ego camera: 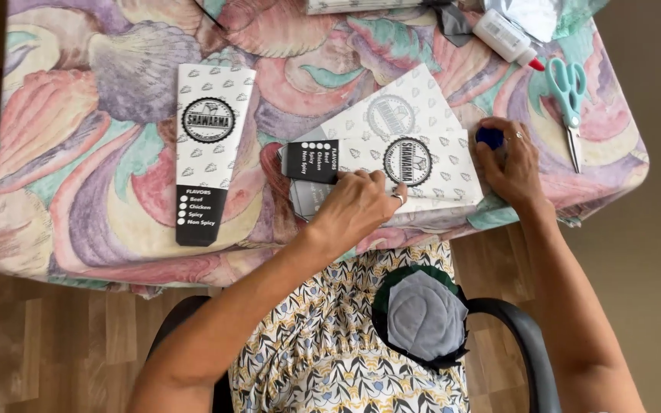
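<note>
Scissors [569,98] right of wrapper stack [415,164]; single wrapper [208,149] left.

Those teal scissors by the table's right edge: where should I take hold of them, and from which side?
Grip the scissors by the teal handle loops, which lie toward the far side of the table; the closed blades point toward the near edge. Come from above and from the right, where nothing lies beside them. The glue bottle sits just left of the loops, and the right hand rests left of the blades.

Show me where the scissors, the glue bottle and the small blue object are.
scissors [568,86]: head view, on the teal handles.
glue bottle [503,34]: head view, on the white body.
small blue object [490,138]: head view, on its top, at the right hand's fingertips.
</note>
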